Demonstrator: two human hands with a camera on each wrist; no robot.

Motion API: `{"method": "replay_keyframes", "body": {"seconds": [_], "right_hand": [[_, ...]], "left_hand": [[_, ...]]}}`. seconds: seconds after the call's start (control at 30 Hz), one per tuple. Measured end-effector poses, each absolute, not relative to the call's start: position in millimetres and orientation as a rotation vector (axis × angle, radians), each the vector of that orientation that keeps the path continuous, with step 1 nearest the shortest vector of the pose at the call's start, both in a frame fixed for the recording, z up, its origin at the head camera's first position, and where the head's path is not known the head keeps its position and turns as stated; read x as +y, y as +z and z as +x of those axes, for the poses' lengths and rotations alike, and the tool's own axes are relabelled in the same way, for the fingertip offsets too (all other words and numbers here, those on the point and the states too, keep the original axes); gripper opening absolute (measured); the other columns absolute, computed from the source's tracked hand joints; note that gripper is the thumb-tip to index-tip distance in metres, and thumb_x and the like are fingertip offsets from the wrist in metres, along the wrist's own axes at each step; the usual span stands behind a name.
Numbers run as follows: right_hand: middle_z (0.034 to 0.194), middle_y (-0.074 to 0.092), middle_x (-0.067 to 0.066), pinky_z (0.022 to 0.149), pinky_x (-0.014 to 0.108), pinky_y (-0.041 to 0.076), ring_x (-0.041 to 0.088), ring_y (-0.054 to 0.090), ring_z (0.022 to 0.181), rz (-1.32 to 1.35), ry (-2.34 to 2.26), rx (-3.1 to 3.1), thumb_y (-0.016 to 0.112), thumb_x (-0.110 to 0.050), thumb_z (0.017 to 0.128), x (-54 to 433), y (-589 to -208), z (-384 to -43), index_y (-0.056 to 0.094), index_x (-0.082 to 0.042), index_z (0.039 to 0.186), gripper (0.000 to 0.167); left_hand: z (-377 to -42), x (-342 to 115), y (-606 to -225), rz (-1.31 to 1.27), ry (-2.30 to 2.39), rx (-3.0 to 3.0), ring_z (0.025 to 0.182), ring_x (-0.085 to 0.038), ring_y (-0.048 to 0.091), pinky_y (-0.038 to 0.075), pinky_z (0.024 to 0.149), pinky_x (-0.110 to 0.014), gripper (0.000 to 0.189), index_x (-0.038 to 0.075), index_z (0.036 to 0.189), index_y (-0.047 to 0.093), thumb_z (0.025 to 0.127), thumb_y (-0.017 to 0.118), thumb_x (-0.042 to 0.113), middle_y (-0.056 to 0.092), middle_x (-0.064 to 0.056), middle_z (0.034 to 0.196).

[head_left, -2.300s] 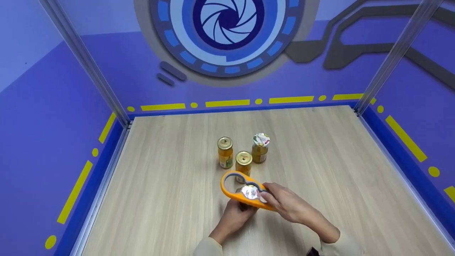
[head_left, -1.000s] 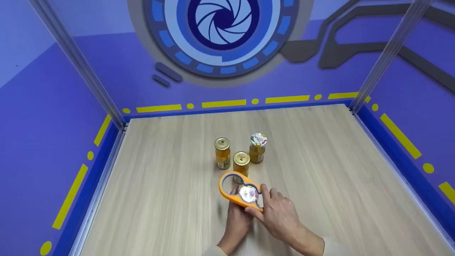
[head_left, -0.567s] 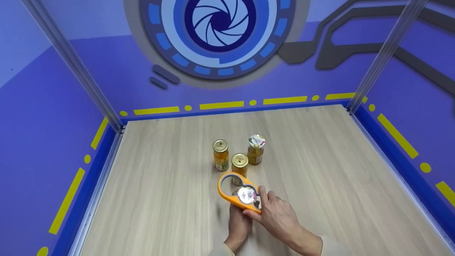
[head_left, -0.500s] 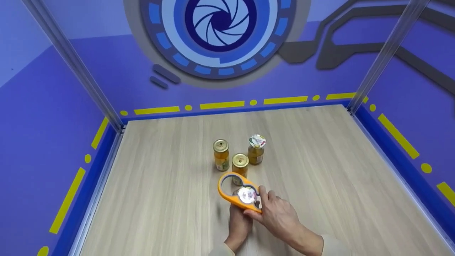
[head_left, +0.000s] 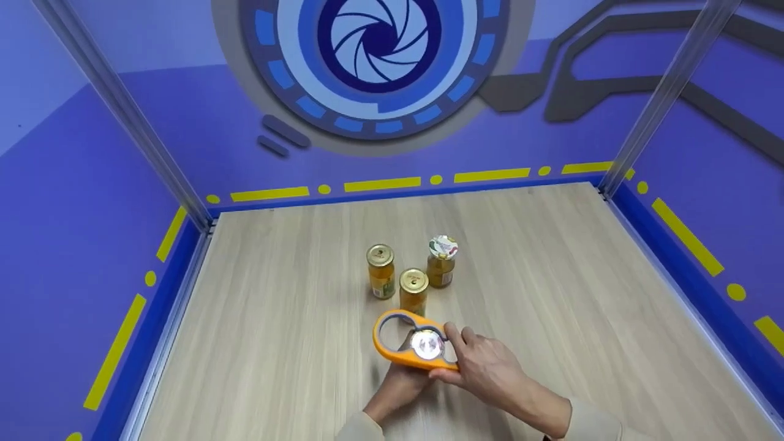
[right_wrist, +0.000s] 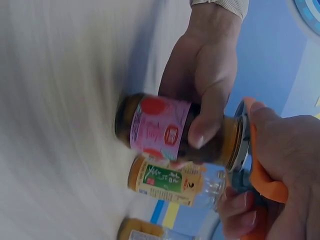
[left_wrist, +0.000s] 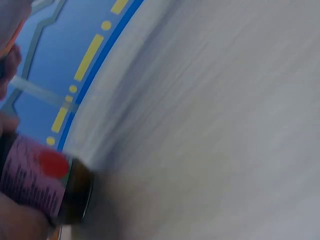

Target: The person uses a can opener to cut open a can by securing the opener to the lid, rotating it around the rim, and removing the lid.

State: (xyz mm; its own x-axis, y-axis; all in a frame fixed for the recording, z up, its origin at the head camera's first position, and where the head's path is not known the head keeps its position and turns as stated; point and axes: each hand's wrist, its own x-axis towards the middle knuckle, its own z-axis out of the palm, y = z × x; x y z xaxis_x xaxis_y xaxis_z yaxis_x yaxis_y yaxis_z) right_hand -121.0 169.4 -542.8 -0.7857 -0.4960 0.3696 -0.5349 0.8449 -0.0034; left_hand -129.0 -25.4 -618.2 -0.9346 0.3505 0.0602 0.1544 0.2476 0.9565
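My left hand [head_left: 401, 384] grips a glass jar [right_wrist: 160, 127] with a pink label, its thumb across the glass near the neck in the right wrist view. In the head view, the jar's shiny lid [head_left: 427, 344] shows inside an orange jar opener [head_left: 409, 359] with several grey-lined openings. My right hand [head_left: 490, 370] holds the opener's right end, fingertips on the far edge and thumb along the near edge. The hands and opener hide the jar's body from the head view. The left wrist view shows part of the pink-labelled jar, blurred.
Three upright jars stand just beyond the opener: one gold-lidded jar [head_left: 381, 280] at left, another gold-lidded jar [head_left: 414, 299] nearest, and a jar with a patterned lid [head_left: 441, 271] at right. Blue-purple panels [head_left: 294, 171] border the wooden tabletop [head_left: 282, 343].
My right hand has shifted its grip, its thumb moving from the opener's top to its near edge. Over the last half second the opener has turned flatter and my left wrist has swung left.
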Motion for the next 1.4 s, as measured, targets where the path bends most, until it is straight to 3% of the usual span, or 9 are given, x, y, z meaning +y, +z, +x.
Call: {"method": "replay_keyframes", "body": {"seconds": [0.13, 0.4, 0.53, 0.7, 0.87, 1.03, 1.17, 1.3, 1.4], "right_hand": [[0.073, 0.046, -0.001, 0.042, 0.030, 0.042, 0.014, 0.048, 0.052, 0.911, 0.163, -2.642, 0.059, -0.078, 0.086, 176, -543, -129, 0.053, -0.008, 0.124, 0.080], [0.077, 0.045, -0.004, 0.046, 0.026, 0.040, 0.007, 0.037, 0.054, 1.107, 0.201, -2.676, 0.057, -0.076, 0.089, 181, -542, -142, 0.051, -0.010, 0.132, 0.079], [0.078, 0.046, -0.004, 0.047, 0.026, 0.041, 0.007, 0.038, 0.055, 1.095, 0.230, -2.701, 0.056, -0.076, 0.089, 181, -541, -141, 0.051, -0.009, 0.135, 0.081], [0.086, 0.055, 0.001, 0.053, 0.030, 0.048, 0.011, 0.047, 0.059, 1.044, 0.231, -2.766, 0.050, -0.078, 0.091, 180, -540, -140, 0.052, -0.008, 0.138, 0.084], [0.086, 0.058, 0.001, 0.055, 0.033, 0.051, 0.016, 0.057, 0.063, 0.976, 0.293, -2.767, 0.054, -0.078, 0.089, 176, -542, -136, 0.053, -0.011, 0.135, 0.081], [0.077, 0.049, -0.003, 0.048, 0.029, 0.045, 0.012, 0.049, 0.057, 0.836, 0.306, -2.763, 0.062, -0.076, 0.086, 165, -543, -126, 0.052, -0.012, 0.128, 0.077], [0.074, 0.042, -0.004, 0.043, 0.026, 0.036, 0.009, 0.038, 0.053, 0.697, 0.299, -2.842, 0.057, -0.078, 0.087, 153, -542, -115, 0.050, -0.012, 0.125, 0.076], [0.075, 0.044, 0.000, 0.043, 0.027, 0.037, 0.012, 0.037, 0.051, 0.575, 0.299, -2.903, 0.055, -0.078, 0.088, 141, -541, -107, 0.051, -0.010, 0.127, 0.078], [0.076, 0.048, 0.004, 0.042, 0.030, 0.041, 0.015, 0.040, 0.051, 0.484, 0.280, -2.917, 0.058, -0.077, 0.088, 131, -541, -102, 0.053, -0.006, 0.130, 0.082]], "left_hand": [[-145, -44, -614, 0.534, 1.653, 2.168, 0.138, -0.024, 0.047, 0.032, 0.119, -0.046, 0.079, 0.003, 0.154, 0.039, 0.092, 0.081, 0.028, 0.050, -0.008, 0.151], [-174, -66, -602, 0.715, 1.440, 1.979, 0.135, -0.006, 0.046, 0.027, 0.121, -0.038, 0.078, 0.019, 0.154, 0.045, 0.088, 0.083, 0.037, 0.055, 0.014, 0.145], [-176, -67, -596, 0.730, 1.412, 2.006, 0.136, -0.005, 0.045, 0.025, 0.122, -0.040, 0.082, 0.020, 0.155, 0.044, 0.086, 0.083, 0.042, 0.054, 0.016, 0.146], [-168, -67, -590, 0.622, 1.424, 2.047, 0.143, -0.010, 0.038, 0.019, 0.124, -0.049, 0.093, 0.019, 0.160, 0.035, 0.086, 0.083, 0.049, 0.046, 0.012, 0.154], [-153, -69, -589, 0.474, 1.485, 2.051, 0.144, -0.015, 0.037, 0.021, 0.123, -0.051, 0.109, 0.014, 0.164, 0.022, 0.081, 0.089, 0.040, 0.040, 0.002, 0.159], [-135, -65, -593, 0.376, 1.582, 2.146, 0.145, -0.024, 0.036, 0.023, 0.121, -0.053, 0.113, 0.005, 0.164, 0.011, 0.084, 0.086, 0.034, 0.032, -0.014, 0.163], [-122, -59, -597, 0.254, 1.662, 2.275, 0.147, -0.032, 0.034, 0.024, 0.120, -0.056, 0.110, 0.005, 0.164, 0.008, 0.085, 0.082, 0.025, 0.033, -0.020, 0.161], [-109, -52, -600, 0.052, 1.775, 2.333, 0.145, -0.040, 0.036, 0.025, 0.118, -0.061, 0.111, 0.007, 0.164, 0.008, 0.082, 0.084, 0.014, 0.041, -0.019, 0.152], [-99, -44, -601, -0.084, 1.819, 2.376, 0.146, -0.045, 0.035, 0.025, 0.118, -0.063, 0.112, 0.006, 0.162, 0.012, 0.080, 0.088, 0.017, 0.038, -0.026, 0.153]]}}
